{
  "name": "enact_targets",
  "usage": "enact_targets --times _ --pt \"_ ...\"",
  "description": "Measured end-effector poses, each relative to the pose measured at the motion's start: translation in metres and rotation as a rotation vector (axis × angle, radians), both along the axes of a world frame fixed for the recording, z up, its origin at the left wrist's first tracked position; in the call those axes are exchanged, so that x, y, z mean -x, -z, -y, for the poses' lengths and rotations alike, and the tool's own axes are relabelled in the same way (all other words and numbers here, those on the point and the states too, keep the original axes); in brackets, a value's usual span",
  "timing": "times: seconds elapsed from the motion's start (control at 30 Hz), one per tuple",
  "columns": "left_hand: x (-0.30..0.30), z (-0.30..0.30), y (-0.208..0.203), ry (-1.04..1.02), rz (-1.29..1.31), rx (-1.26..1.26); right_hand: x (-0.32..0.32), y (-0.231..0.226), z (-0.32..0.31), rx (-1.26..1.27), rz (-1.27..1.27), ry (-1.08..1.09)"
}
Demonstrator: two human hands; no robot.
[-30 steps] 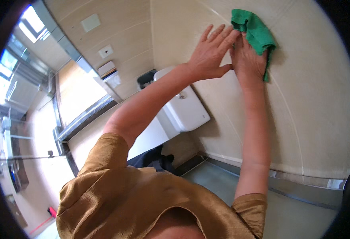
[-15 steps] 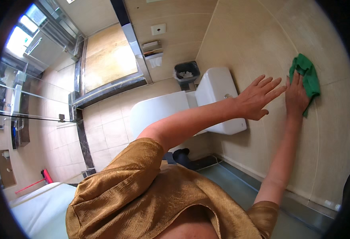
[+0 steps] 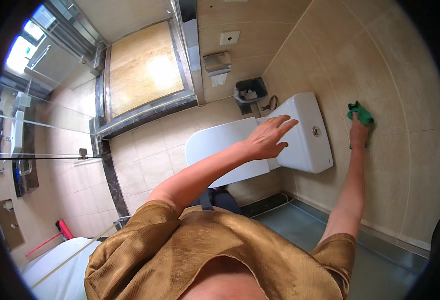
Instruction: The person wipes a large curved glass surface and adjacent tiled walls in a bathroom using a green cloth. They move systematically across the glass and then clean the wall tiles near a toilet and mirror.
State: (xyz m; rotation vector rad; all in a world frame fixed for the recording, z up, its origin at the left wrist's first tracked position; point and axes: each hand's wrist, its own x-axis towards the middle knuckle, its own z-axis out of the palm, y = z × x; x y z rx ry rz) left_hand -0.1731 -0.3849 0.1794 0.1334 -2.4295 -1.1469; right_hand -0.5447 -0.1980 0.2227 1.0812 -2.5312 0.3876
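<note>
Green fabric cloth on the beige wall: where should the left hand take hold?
Probably the bunched upper edge of the green fabric cloth, coming from the left: that part sticks out past the right hand, and that side looks unobstructed.

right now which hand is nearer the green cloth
Right: the right hand touches the green cloth at the wall, while the left hand is apart, off to its left, over the toilet.

No legible text or signs
</note>
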Motion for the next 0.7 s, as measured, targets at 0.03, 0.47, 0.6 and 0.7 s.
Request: enact_targets --times 0.03,0.47,0.6,0.7 --pt "-0.005 0.003 0.006 -0.006 -0.010 -0.014 0.004 0.010 -0.001 -0.126 -0.097 -0.044" --pt "-0.048 0.023 0.055 -0.065 0.161 -0.405 -0.070 0.124 -0.035 1.136 1.511 -0.151" --pt "-0.055 0.031 0.071 -0.043 0.200 -0.543 -0.193 0.143 0.001 1.325 1.707 -0.181" --pt "-0.067 0.052 0.074 -0.080 0.169 -0.609 -0.282 0.136 0.049 1.419 1.907 -0.159"
